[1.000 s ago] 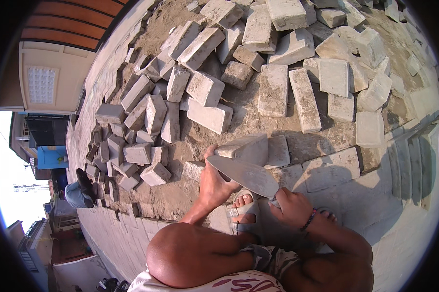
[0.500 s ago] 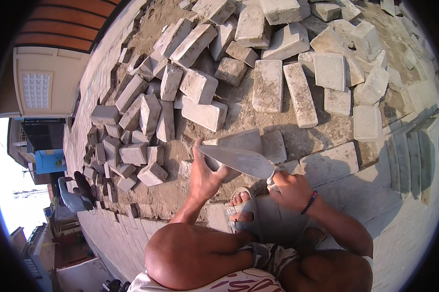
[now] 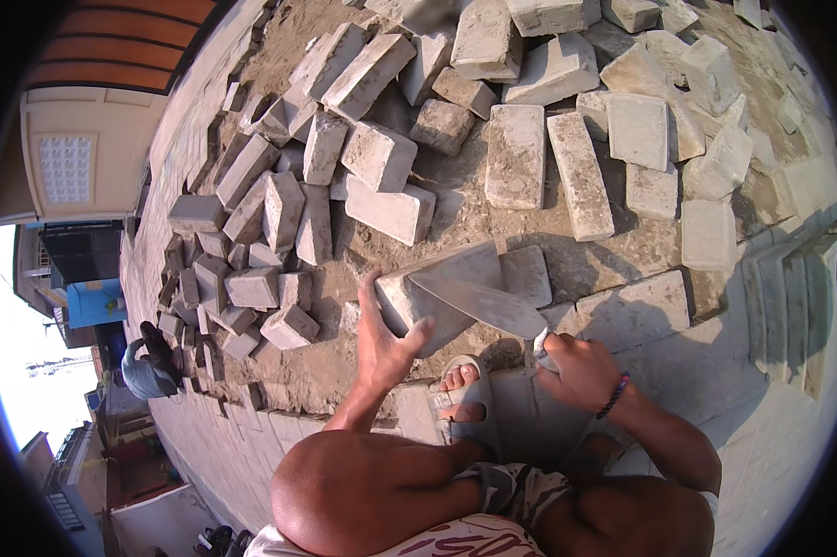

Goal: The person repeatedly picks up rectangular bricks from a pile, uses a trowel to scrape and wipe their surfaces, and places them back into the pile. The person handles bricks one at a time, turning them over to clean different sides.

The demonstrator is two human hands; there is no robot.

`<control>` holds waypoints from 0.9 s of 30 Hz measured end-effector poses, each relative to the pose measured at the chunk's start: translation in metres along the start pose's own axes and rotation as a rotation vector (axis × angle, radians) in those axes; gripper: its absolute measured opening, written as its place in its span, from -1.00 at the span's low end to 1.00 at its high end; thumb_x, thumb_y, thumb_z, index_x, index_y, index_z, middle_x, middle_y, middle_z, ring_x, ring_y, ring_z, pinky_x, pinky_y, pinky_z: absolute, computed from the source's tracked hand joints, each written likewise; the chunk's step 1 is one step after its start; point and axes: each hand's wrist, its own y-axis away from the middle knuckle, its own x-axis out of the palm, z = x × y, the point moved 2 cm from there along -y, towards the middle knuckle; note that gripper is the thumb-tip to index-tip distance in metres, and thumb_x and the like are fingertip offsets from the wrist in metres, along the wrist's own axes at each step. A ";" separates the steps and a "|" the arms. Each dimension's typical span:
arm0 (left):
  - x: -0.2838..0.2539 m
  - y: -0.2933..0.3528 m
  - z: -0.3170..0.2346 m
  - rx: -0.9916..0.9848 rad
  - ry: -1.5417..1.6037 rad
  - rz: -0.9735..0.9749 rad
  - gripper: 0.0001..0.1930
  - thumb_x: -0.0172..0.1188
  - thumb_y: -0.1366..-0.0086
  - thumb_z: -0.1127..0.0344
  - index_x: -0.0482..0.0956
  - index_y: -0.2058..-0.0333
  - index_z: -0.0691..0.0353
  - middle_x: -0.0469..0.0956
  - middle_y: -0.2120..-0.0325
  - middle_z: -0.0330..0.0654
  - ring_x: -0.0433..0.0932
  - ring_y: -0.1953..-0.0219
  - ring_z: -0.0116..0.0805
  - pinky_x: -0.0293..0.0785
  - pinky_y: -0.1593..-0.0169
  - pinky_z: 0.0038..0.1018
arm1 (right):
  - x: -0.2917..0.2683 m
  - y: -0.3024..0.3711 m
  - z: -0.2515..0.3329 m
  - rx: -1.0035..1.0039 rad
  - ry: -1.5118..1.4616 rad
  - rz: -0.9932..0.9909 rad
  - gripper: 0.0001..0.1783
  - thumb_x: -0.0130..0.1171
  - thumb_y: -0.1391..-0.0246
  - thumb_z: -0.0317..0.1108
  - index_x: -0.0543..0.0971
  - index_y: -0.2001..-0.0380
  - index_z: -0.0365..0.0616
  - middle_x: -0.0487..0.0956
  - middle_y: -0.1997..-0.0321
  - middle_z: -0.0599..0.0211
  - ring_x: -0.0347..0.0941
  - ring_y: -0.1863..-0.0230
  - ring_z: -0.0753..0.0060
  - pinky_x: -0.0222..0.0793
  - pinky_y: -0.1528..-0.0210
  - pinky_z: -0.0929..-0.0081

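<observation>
taking the grey concrete block [image 3: 437, 320] as the centre of the dial, it sits near the middle of the view, in front of the crouching person; whether its underside rests on the soil cannot be told. the left hand [image 3: 384, 342] grips it from 8 o'clock, fingers along its left side and thumb on the near face. the right hand [image 3: 578, 369], at 4 o'clock, is closed around the handle of a trowel [image 3: 483, 304], whose pointed metal blade reaches toward 10 o'clock across the block's face; whether metal and block touch is hard to tell. a braided bracelet [image 3: 613, 396] circles the right wrist. at 3 o'clock a flat block [image 3: 527, 276] lies just beside, and further out that way runs a laid paving row [image 3: 634, 304]. a sandalled foot [image 3: 463, 408] stands at 6 o'clock. at 11 o'clock lies a pale block [image 3: 391, 212], part of a loose heap that spreads from 9 round to 2 o'clock on sandy soil [image 3: 344, 381]. well apart, between 8 and 9 o'clock, is another person [image 3: 149, 367].
</observation>
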 end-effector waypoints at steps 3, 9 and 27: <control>-0.002 0.002 0.002 -0.015 0.023 0.013 0.00 0.37 0.10 0.07 0.07 -0.27 0.35 0.34 -0.03 0.12 0.39 -0.08 -0.11 0.35 -0.16 -0.21 | 0.003 0.000 -0.003 0.029 0.024 0.050 -0.66 0.16 -0.01 -0.24 0.42 0.21 -0.24 0.59 0.41 -0.07 0.58 0.40 -0.15 0.49 0.34 0.01; -0.008 0.002 0.011 0.036 0.017 -0.004 -0.01 0.40 0.09 0.17 0.05 -0.27 0.35 0.39 0.00 0.19 0.46 -0.02 -0.04 0.40 -0.12 -0.21 | -0.009 0.004 -0.039 0.187 0.141 0.004 -0.66 0.15 -0.03 -0.26 0.41 0.19 -0.26 0.59 0.39 -0.11 0.56 0.39 -0.22 0.48 0.31 -0.03; 0.001 0.011 0.002 -0.045 0.111 -0.040 0.01 0.44 0.04 0.12 0.02 -0.27 0.37 0.32 0.00 0.15 0.40 -0.04 -0.09 0.39 -0.11 -0.19 | 0.024 0.002 -0.030 0.232 0.015 0.042 -0.63 0.13 -0.07 -0.22 0.38 0.18 -0.29 0.59 0.34 -0.12 0.55 0.34 -0.25 0.47 0.26 -0.08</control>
